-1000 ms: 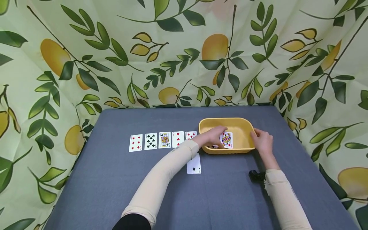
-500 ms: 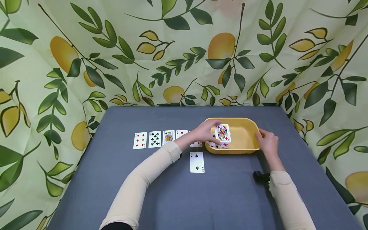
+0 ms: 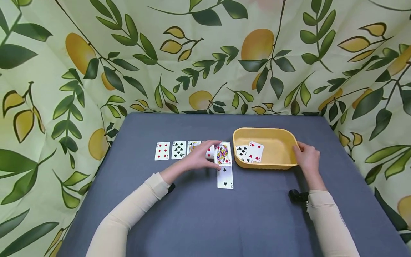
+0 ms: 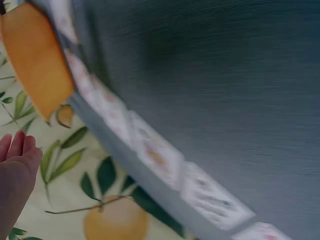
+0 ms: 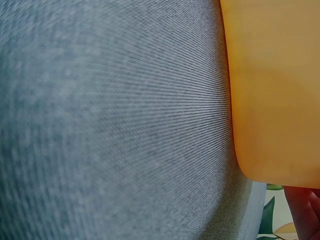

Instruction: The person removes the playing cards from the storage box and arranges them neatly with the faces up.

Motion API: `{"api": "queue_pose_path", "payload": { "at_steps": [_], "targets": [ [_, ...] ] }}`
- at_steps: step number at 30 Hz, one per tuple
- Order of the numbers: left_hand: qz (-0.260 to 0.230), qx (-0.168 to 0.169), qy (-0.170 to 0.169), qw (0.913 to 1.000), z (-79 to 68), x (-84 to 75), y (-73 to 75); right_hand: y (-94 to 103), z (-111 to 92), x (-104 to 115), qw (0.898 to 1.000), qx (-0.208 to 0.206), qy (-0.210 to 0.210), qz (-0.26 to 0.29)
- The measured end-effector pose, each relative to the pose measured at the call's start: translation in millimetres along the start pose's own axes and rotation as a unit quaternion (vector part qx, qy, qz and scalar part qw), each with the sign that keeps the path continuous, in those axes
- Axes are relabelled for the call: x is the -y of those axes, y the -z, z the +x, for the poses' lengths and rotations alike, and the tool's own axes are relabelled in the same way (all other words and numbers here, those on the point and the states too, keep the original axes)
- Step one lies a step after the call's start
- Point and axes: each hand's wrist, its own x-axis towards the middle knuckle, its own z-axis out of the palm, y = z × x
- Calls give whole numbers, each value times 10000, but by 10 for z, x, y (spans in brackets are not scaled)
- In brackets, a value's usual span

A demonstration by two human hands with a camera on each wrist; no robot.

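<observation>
In the head view my left hand (image 3: 202, 156) pinches a face card of diamonds (image 3: 222, 154) between thumb and fingers, at the right end of a row of playing cards. Part of the row is hidden behind this hand. The held card overlaps the top of a two of spades (image 3: 225, 180). My right hand (image 3: 309, 160) grips the right rim of a yellow plastic basket (image 3: 282, 144), where several loose cards (image 3: 255, 151) lie at the left end. In the left wrist view the fingers show at the left edge, and the row is blurred.
The row on the grey tablecloth (image 3: 192, 221) includes a six of diamonds (image 3: 162, 151), a clubs card (image 3: 178, 150) and a partly covered face card (image 3: 192, 145). A leaf-and-fruit patterned curtain (image 3: 212, 64) hangs behind the table.
My left hand has lifted the face card out of the basket and carried it left to the row's end. My right hand keeps its grip on the rim. The head view has shifted slightly.
</observation>
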Motion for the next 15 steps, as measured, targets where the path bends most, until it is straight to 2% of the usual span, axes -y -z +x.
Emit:
{"api": "queue_pose_path", "payload": {
  "at_steps": [8, 15],
  "targets": [
    [252, 95, -5, 9996, -373, 284, 13, 63, 31, 7, 9998, 121, -174, -11],
    [299, 417, -141, 9986, -610, 362, -96, 9, 19, 23, 9994, 253, -216, -8]
  ]
}}
